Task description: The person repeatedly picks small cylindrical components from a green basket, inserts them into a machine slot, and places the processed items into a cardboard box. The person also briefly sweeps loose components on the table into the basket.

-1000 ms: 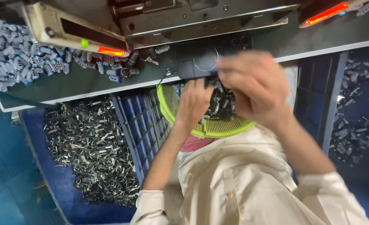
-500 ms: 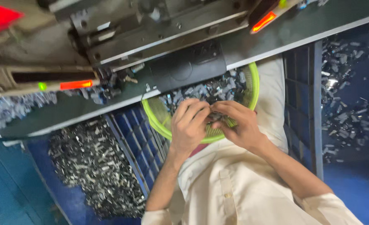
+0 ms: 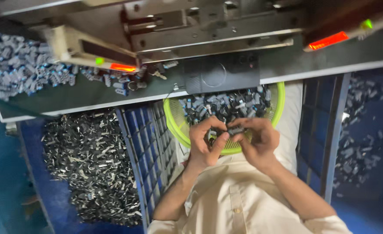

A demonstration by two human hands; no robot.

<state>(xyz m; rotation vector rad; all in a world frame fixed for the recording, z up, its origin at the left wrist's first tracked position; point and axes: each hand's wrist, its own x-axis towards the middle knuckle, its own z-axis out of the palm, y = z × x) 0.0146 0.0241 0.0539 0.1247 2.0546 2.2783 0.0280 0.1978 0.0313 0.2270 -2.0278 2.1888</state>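
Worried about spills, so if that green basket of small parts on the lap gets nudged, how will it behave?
The green basket looks like thin plastic mesh, so probably light and a bit bendy. It rests on a soft lap, so it may tip. The small parts lie loose and would likely slide toward the low side.

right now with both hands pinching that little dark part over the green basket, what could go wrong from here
1. The small dark part is pinched only at the fingertips of the left hand and right hand; if it slips, it would likely vanish among the look-alike parts in the green basket.
2. The basket sits on the lap, half under the bench edge; a leg shift might tip it.
3. Loose parts on the bench lie near that edge and could fall.
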